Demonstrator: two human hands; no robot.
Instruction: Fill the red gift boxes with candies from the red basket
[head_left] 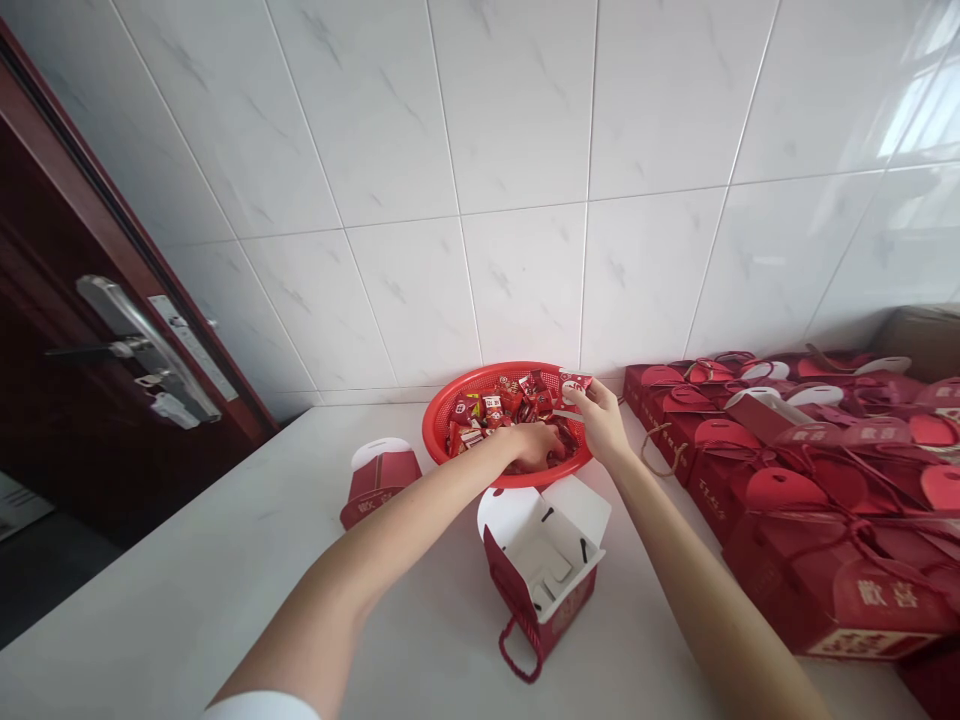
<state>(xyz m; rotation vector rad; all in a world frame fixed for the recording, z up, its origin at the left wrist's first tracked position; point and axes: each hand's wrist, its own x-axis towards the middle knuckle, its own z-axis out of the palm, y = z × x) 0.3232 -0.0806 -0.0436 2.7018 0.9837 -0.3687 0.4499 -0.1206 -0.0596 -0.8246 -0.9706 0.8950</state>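
My left hand (536,446) reaches into a red plastic basket (433,440) of wrapped candies (491,408). Its fingers curl down among the candies, and whatever they grip is hidden. At the basket's right rim, my right hand (602,412) is closed on a small red-and-white patterned packet (575,386). Between my forearms stands an open red gift box (577,605), white inside, with its flaps up and a dark red cord handle hanging at the front. No candies show in the visible part of its inside.
Another red box (382,480) stands left of the basket, partly behind my left forearm. Many red gift boxes (795,560) with cords crowd the right side of the white table (202,570). A tiled wall (517,270) rises behind, and a dark red door (67,330) is at left.
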